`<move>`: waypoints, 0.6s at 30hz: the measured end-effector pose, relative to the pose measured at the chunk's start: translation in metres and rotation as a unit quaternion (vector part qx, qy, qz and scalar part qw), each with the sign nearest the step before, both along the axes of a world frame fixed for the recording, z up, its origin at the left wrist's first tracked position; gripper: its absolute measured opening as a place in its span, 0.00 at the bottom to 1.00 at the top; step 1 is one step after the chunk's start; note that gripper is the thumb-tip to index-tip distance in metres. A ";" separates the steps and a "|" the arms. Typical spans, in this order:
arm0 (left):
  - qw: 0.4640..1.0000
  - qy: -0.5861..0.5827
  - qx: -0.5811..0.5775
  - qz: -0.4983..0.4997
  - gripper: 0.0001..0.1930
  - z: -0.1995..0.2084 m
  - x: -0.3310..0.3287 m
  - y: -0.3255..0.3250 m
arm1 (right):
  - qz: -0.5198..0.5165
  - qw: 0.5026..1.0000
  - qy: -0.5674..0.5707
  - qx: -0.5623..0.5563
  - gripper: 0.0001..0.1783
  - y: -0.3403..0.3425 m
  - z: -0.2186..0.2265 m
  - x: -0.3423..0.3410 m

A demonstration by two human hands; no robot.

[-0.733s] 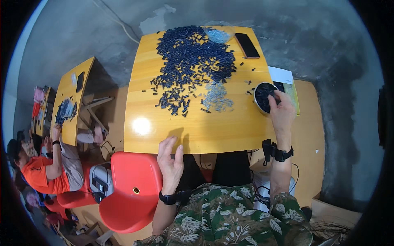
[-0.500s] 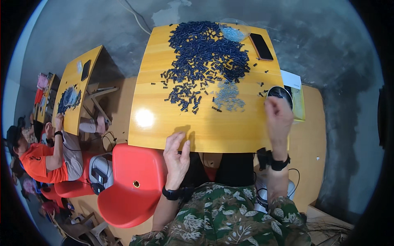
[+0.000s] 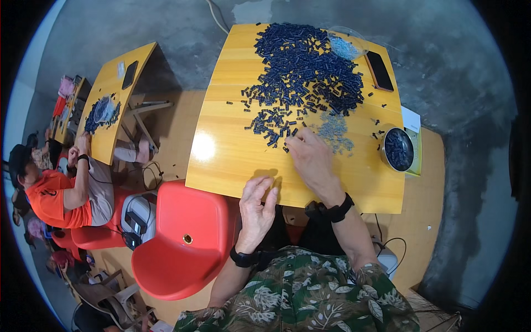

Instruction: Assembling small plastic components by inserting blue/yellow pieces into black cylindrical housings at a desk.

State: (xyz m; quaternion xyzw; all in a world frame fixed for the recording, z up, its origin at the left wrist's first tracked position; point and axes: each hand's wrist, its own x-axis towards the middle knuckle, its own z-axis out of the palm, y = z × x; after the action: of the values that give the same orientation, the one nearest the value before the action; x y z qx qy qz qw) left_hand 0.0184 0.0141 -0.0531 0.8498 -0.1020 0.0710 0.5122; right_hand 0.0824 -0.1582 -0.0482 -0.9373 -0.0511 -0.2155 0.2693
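My right hand (image 3: 311, 157) reaches over the table with its fingers drawn together at the near edge of a large pile of small black tube-like pieces (image 3: 276, 66). Its fingertips meet a few loose black pieces; whether one is pinched is hidden. Right of these fingers lies a patch of small silvery pieces (image 3: 335, 134). My left hand (image 3: 258, 207) hovers at the table's front edge, fingers loosely bent and thumb apart, with nothing visible between them. A metal bowl (image 3: 410, 166) holding black pieces stands at the table's right edge.
A clear dish (image 3: 362, 41) of silvery pieces and a phone (image 3: 379, 72) lie at the back right of the wooden table (image 3: 221, 149). A red chair (image 3: 191, 216) stands at my left. Beyond it, a person in orange (image 3: 52, 202) works at another table (image 3: 103, 145).
My right hand has moved left from over the bowl to the near edge of the black pile. My left hand stays by the table's front edge. The view has shifted.
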 end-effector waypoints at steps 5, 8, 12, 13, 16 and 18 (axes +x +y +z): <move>1.000 -0.009 -0.003 -0.007 0.11 -0.001 0.001 0.000 | 0.033 0.998 0.033 -0.033 0.05 0.003 -0.007 0.013; 1.000 -0.013 -0.002 -0.010 0.11 0.000 0.001 0.000 | 0.027 0.997 0.060 -0.046 0.05 0.003 -0.006 0.018; 1.000 -0.019 0.005 -0.011 0.11 0.003 0.002 -0.002 | 0.005 0.997 0.062 -0.046 0.03 0.002 -0.011 0.023; 1.000 -0.019 0.007 -0.013 0.10 0.004 0.003 -0.003 | 0.004 0.997 0.061 -0.046 0.03 0.001 -0.010 0.022; 0.999 -0.028 0.011 -0.012 0.10 0.004 0.003 -0.004 | 0.003 0.996 0.083 -0.007 0.05 -0.001 -0.002 0.016; 1.000 -0.024 -0.007 -0.010 0.10 0.008 0.002 -0.004 | -0.004 0.994 0.050 0.102 0.06 -0.004 0.012 0.003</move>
State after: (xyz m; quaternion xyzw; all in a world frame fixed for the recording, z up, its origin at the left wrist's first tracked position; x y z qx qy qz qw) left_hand 0.0207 0.0102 -0.0455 0.8433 -0.1226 0.0870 0.5160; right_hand 0.0854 -0.1617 -0.0358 -0.9147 -0.0118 -0.1734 0.3649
